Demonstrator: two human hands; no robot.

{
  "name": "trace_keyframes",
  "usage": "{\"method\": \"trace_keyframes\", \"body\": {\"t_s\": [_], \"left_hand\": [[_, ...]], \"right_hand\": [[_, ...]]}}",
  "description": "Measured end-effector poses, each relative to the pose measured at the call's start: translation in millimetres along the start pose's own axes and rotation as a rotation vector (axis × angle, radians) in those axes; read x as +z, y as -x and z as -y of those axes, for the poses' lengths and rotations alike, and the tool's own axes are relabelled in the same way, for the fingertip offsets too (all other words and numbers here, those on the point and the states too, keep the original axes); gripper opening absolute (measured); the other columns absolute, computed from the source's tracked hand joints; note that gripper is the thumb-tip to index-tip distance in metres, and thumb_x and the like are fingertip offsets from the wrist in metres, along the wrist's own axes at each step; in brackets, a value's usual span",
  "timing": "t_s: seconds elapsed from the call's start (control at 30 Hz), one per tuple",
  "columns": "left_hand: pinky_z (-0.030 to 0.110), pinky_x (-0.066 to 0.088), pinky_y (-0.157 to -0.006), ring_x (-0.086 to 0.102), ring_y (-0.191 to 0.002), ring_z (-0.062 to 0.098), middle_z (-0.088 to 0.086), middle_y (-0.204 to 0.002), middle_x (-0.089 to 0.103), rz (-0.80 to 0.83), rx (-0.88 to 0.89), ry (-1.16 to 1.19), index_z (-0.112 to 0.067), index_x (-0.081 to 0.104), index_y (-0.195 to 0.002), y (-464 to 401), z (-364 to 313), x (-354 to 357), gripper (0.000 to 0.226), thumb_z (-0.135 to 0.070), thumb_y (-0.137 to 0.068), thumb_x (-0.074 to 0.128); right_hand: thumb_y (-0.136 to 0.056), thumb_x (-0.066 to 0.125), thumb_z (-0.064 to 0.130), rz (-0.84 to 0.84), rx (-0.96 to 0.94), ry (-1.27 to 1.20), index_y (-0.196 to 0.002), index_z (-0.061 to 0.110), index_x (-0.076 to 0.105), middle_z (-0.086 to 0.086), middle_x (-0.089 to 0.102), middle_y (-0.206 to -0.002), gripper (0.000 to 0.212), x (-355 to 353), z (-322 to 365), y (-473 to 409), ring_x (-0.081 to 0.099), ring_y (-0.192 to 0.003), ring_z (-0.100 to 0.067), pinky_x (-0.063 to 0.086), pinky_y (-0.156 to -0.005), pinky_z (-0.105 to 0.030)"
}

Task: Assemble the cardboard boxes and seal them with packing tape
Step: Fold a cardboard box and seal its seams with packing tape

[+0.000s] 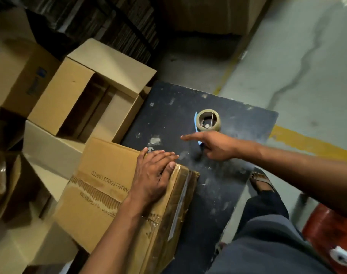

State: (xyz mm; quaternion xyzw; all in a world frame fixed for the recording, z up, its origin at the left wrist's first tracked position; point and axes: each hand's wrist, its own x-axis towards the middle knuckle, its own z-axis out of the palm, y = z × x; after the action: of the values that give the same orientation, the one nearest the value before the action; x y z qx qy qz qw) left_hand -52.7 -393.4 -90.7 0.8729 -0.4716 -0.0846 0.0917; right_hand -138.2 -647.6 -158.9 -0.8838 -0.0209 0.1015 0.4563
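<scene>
1. Table (237, 175): dark, scuffed top with pale smears; taken here as the landmark for all places below.
2. Box (101, 194): brown cardboard, closed, lying on the table's near-left corner and overhanging its left edge. Printed lettering reads upside down along the top; clear tape runs over the right-hand edge and down the side.
3. Left hand (155, 177): resting flat on the box's far-right corner. Fingers (164, 155) straight and released, tips reaching past the box edge over the table; thumb lies along the taped edge.
4. Tape dispenser (207, 123): blue frame carrying a brownish roll, standing near the middle of the table, toward its far side.
5. Right hand (214, 145): above the table, just on the near side of the dispenser. Index finger stretched out to the left, the others loosely bent, grasping nothing; it covers the dispenser's lower end, and contact with it cannot be told.
6. Open boxes (93, 91): plain cardboard, flaps up, stacked on the floor off the table's left side.
7. Foot (262, 182): in a sandal, on the floor at the table's right edge.
8. Yellow line (307, 143): painted on the grey floor beyond the table's right side.
</scene>
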Motion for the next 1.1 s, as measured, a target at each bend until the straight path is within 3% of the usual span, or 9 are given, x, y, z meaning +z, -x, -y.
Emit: {"method": "trace_keyframes", "body": {"t_s": [0.13,0.2,0.27,0.33,0.53,0.77,0.83,0.97,1.1], "left_hand": [[0.050,0.022,-0.120,0.057,-0.118,0.008,-0.017,-0.118,0.070,-0.039,0.023,0.016,-0.034,0.072,-0.123,3,5,6,0.043,-0.046,-0.107,0.035],[0.051,0.024,-0.119,0.057,-0.117,0.008,-0.018,-0.117,0.069,-0.037,0.027,0.014,-0.035,0.071,-0.123,4,7,8,0.042,-0.047,-0.107,0.034],[0.052,0.024,-0.118,0.056,-0.116,0.010,-0.016,-0.115,0.069,-0.029,0.023,0.009,-0.036,0.070,-0.122,3,8,9,0.041,-0.047,-0.107,0.033],[0.052,0.025,-0.118,0.055,-0.115,0.010,-0.015,-0.114,0.069,-0.028,0.028,0.011,-0.036,0.070,-0.121,3,7,9,0.041,-0.047,-0.107,0.033],[0.051,0.024,-0.119,0.055,-0.122,0.010,-0.012,-0.120,0.069,-0.033,0.036,0.086,-0.037,0.068,-0.128,4,9,12,0.050,-0.055,-0.104,0.027],[0.051,0.023,-0.120,0.052,-0.122,0.008,-0.013,-0.120,0.068,-0.028,0.034,0.075,-0.040,0.066,-0.129,5,6,11,0.051,-0.057,-0.103,0.026],[0.050,0.022,-0.121,0.051,-0.122,0.008,-0.013,-0.121,0.068,-0.026,0.029,0.084,-0.039,0.066,-0.130,6,5,10,0.053,-0.058,-0.102,0.025],[0.046,0.021,-0.122,0.051,-0.123,0.007,-0.011,-0.123,0.068,-0.035,0.021,0.087,-0.036,0.066,-0.131,6,2,8,0.056,-0.059,-0.102,0.024],[0.048,0.025,-0.120,0.055,-0.119,0.011,-0.010,-0.118,0.070,-0.055,0.008,0.076,-0.034,0.069,-0.126,2,2,10,0.053,-0.056,-0.103,0.027]], "right_hand": [[-0.080,0.056,-0.002,-0.248,0.097,-0.496,-0.155,0.045,0.037,0.016,0.041,-0.158,0.091,73,36,49,0.037,-0.146,0.000,0.041,-0.118,-0.032],[-0.081,0.061,0.020,-0.384,0.058,-0.677,-0.154,0.037,0.040,0.012,0.042,-0.159,0.078,100,54,53,0.035,-0.146,0.003,0.035,-0.122,-0.031],[-0.090,0.064,0.013,-0.479,0.030,-0.728,-0.155,0.027,0.043,0.006,0.047,-0.157,0.069,123,67,51,0.041,-0.146,-0.005,0.037,-0.121,-0.040],[-0.088,0.059,-0.007,-0.537,0.021,-0.715,-0.157,0.023,0.041,0.005,0.048,-0.157,0.077,146,70,51,0.042,-0.146,-0.008,0.039,-0.120,-0.044],[-0.083,0.056,-0.013,-0.644,0.021,-0.532,-0.164,0.023,0.007,0.015,0.006,-0.170,0.100,185,80,44,0.002,-0.154,0.007,0.012,-0.127,-0.025],[-0.090,0.057,0.029,-0.688,0.140,-0.273,-0.161,0.046,-0.008,0.009,-0.029,-0.168,0.098,216,88,47,-0.015,-0.158,-0.019,0.011,-0.128,-0.053],[-0.086,0.043,0.049,-0.729,0.129,-0.299,-0.159,0.054,0.013,0.008,-0.013,-0.172,0.079,214,86,59,-0.003,-0.159,-0.020,0.014,-0.126,-0.051],[-0.096,0.046,0.035,-0.912,0.150,-0.573,-0.146,0.041,0.050,0.014,0.045,-0.156,0.051,195,81,59,0.035,-0.144,0.002,0.039,-0.119,-0.049],[-0.088,0.051,0.072,-0.939,0.215,-0.766,-0.135,0.037,0.065,0.017,0.064,-0.136,0.061,147,90,43,0.056,-0.123,0.007,0.052,-0.102,-0.029]]}}
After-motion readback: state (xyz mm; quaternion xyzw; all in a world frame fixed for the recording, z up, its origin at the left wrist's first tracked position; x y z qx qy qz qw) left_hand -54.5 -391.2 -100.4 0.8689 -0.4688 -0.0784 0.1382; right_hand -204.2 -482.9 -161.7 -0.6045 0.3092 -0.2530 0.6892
